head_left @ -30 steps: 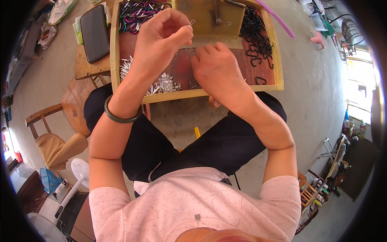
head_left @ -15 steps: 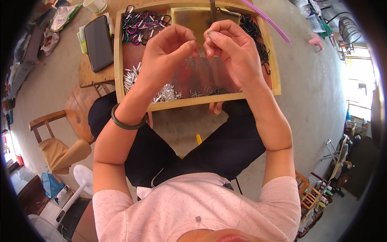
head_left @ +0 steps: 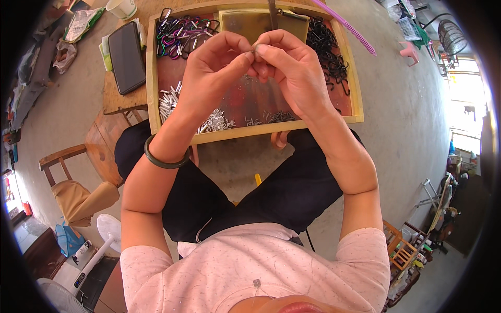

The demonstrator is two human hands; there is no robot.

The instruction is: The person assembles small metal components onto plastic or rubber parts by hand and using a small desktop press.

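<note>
My left hand [head_left: 222, 60] and my right hand [head_left: 295, 62] meet fingertip to fingertip above a wood-framed tray [head_left: 245, 129]. Both are closed in a pinch; whatever sits between the fingers is too small and hidden to make out. Beyond the left hand lies a heap of coloured carabiners [head_left: 182, 34]. Black hook-shaped pieces [head_left: 326, 49] are piled along the tray's right side. Small silver pins [head_left: 169, 101] and short silvery bits [head_left: 216, 121] lie near my left forearm. Tiny dark pieces [head_left: 282, 117] are scattered at the near edge.
A yellowish plate [head_left: 245, 23] with an upright dark metal bar [head_left: 273, 14] is at the tray's far side. To the left, a phone [head_left: 127, 57] rests on the wooden table [head_left: 122, 99]. A purple coiled strip [head_left: 349, 28] crosses the far right corner. A wooden chair [head_left: 102, 146] stands left.
My right hand has moved left, and its fingertips now touch those of my left hand. More of the black hook pile is uncovered. The left hand has barely moved.
</note>
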